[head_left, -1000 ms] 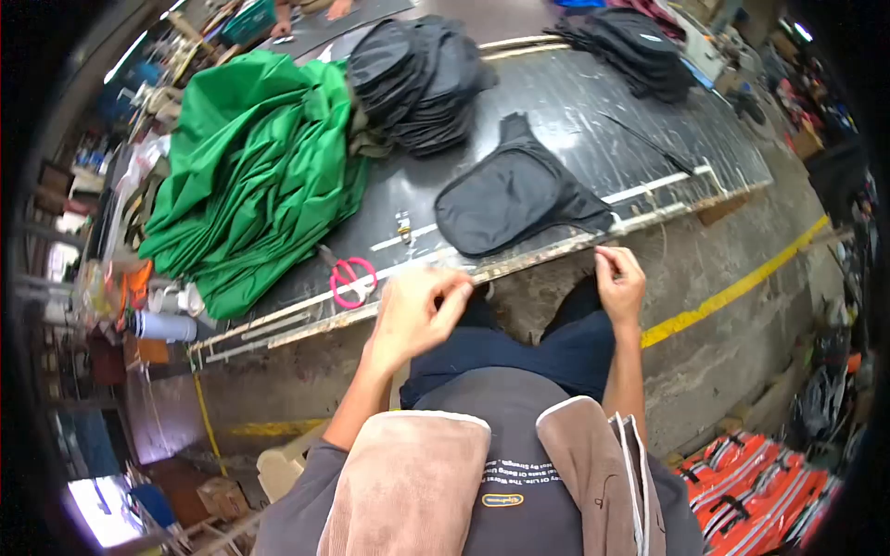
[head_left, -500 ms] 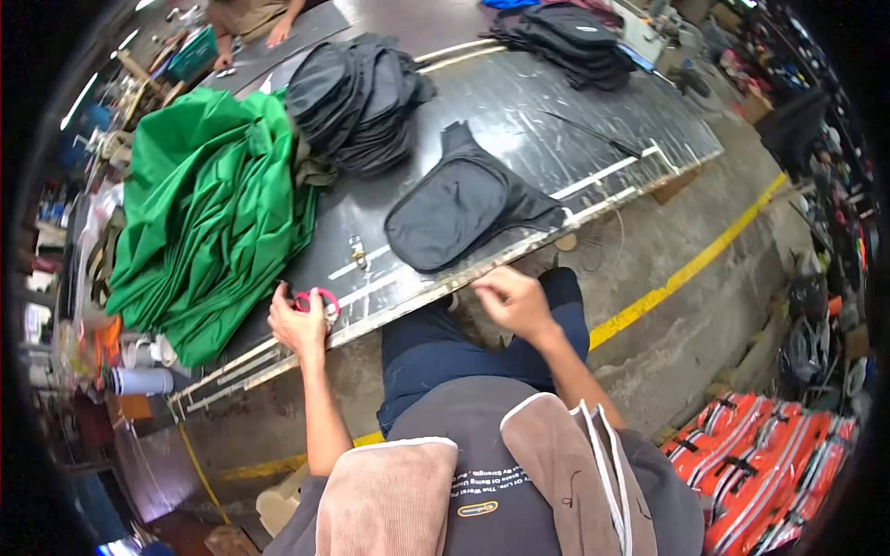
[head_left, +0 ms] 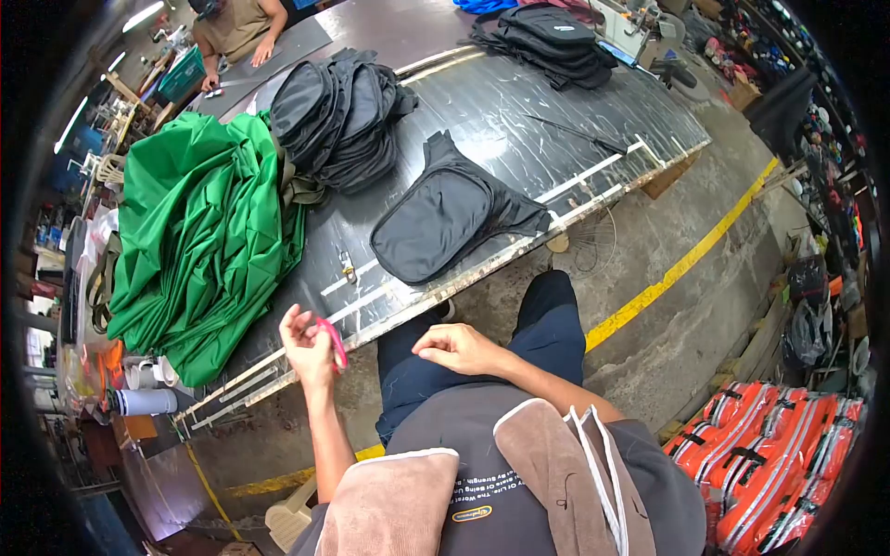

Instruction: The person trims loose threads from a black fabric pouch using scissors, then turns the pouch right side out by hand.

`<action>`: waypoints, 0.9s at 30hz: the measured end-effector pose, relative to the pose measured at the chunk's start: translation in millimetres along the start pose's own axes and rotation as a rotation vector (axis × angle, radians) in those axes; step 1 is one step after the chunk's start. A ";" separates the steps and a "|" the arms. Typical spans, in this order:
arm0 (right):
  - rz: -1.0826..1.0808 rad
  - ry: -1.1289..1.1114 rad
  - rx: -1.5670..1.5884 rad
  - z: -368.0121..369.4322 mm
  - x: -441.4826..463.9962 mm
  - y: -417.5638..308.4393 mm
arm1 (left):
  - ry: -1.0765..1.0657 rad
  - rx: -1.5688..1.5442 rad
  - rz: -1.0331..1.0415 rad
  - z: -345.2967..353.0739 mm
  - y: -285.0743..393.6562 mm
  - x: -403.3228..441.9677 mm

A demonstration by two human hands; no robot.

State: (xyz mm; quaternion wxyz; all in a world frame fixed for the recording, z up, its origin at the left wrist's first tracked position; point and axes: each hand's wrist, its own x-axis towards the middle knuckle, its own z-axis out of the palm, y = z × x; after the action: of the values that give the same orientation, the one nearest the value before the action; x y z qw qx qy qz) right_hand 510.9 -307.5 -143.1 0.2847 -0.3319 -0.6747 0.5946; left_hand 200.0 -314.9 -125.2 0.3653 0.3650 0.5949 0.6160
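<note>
Far left, a pale cylinder [head_left: 146, 401] sits by the corner of a long dark worktable [head_left: 649, 102]. Next to it, a large heap of green cloth [head_left: 199, 241], deeply creased, spreads over the table's left end. Behind that, across the table, a co-worker [head_left: 232, 32] in a brown top has both hands at a dark flat sheet [head_left: 292, 44].

The left hand [head_left: 308, 350] is at the near table edge, right of the lowest green folds. Fingers half curled, spread a little apart; pink scissors [head_left: 334, 343] in its hold on the thumb side, handles seen nearly edge-on. The blades cannot be made out.

Farther back, a thick pile of black pieces [head_left: 334, 116] touches or nearly touches the green; cannot tell which. A small metal item [head_left: 348, 267] lies between the left hand and a black fabric panel [head_left: 436, 222], which rests flat close to the front edge, strap-like ends pointing away and rightward.

The right hand [head_left: 459, 350] is in front of the table, above the lap. Fingers loosely bent, thumb near them, nothing seen in the grasp.

Farther right: a stack of black bags [head_left: 547, 44] at the back, a thin dark rod [head_left: 575, 132] nearer, a yellow floor line [head_left: 686, 269], then orange bundles [head_left: 779, 463] with pale stripes, low at right.
</note>
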 end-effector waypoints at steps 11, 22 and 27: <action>0.185 0.135 0.931 -34.1 -17.4 -39.5 | -0.410 -0.026 0.220 182.8 34.5 -69.9; 0.116 1.159 -0.420 -171.4 -28.9 -14.6 | -0.551 0.430 0.756 211.8 35.4 -30.1; 0.157 1.239 -0.437 -208.1 -0.2 20.5 | -0.607 0.545 0.764 195.9 30.7 -34.5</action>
State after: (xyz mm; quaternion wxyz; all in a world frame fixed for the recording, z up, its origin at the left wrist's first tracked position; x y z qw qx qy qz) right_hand 675.3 -178.5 -136.2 0.5020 -0.7110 -0.4651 0.1619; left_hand 388.8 -254.8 -90.0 0.1636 0.7969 0.4262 0.3957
